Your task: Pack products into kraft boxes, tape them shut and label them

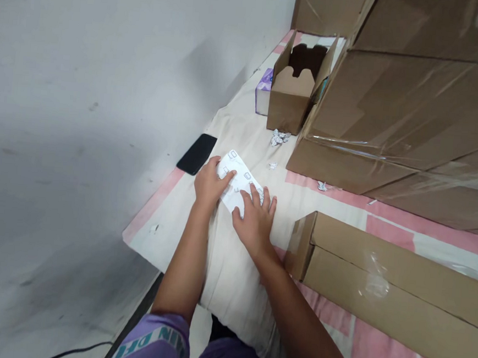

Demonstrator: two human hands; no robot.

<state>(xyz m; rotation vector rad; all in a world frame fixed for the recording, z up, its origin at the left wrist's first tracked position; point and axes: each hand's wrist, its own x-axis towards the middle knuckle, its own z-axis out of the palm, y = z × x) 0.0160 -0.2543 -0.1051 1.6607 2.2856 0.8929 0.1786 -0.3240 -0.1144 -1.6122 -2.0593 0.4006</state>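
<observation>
A small white sheet of paper [239,180] with printed marks lies on the cloth-covered surface [232,261]. My left hand [210,182] grips its left edge, thumb on top and the fingers partly hidden along the far side. Across the paper's right part rests my right hand [256,216], palm down with its fingers spread. Just left of my left hand lies a dark, flat, phone-like object [197,153]. Crumpled bits of paper [280,137] sit beyond the sheet.
An open cardboard box [288,111] stands at the back beside a purple-and-white box [263,92]. Large taped cartons [409,115] rise at the right. A long cardboard box [387,290] lies nearer me on the right. The pale wall [83,106] borders the left.
</observation>
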